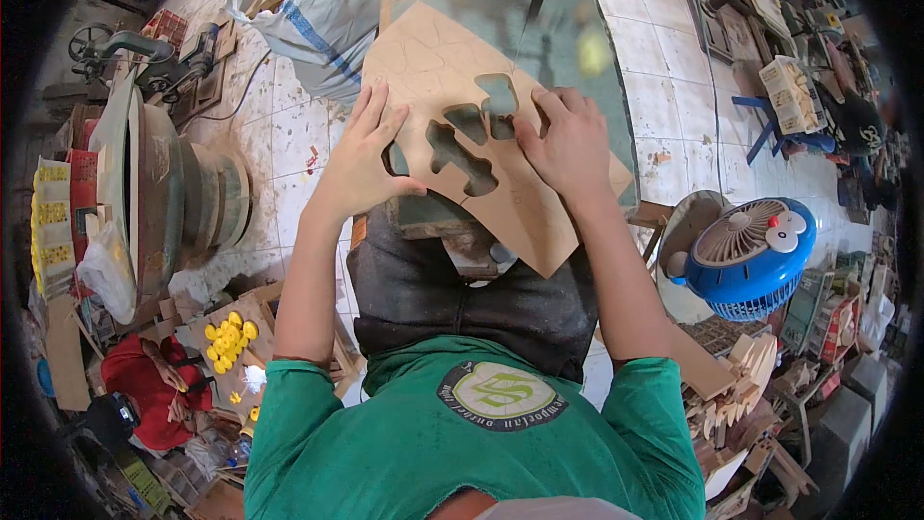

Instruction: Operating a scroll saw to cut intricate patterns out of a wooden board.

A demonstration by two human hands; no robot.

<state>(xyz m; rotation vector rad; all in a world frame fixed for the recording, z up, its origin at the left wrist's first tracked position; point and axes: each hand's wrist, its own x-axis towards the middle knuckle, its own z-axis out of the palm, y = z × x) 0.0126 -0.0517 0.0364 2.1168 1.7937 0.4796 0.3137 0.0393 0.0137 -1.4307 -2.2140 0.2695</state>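
A thin tan wooden board (435, 50) lies turned at an angle on a worn dark-green work surface (577, 29). Curved outlines are drawn on it, and several shaped holes run through its middle. My left hand (364, 162) rests on the board's left side, thumb and fingers spread. On the right, my right hand (570, 140) presses down flat beside the cut-outs, its thumb near one hole. Beyond the board, a narrow upright machine part (535, 0) comes down from above, blurred. The board's near corner juts over the front edge, above my lap.
A white sack of wood scraps (306, 24) stands at the far left. A large round-wheeled machine (159, 173) is on the left. Below it, a person in red (164, 395) sits by yellow pieces (229, 342). A blue fan (751, 255) and wood offcuts (746, 371) are on the right.
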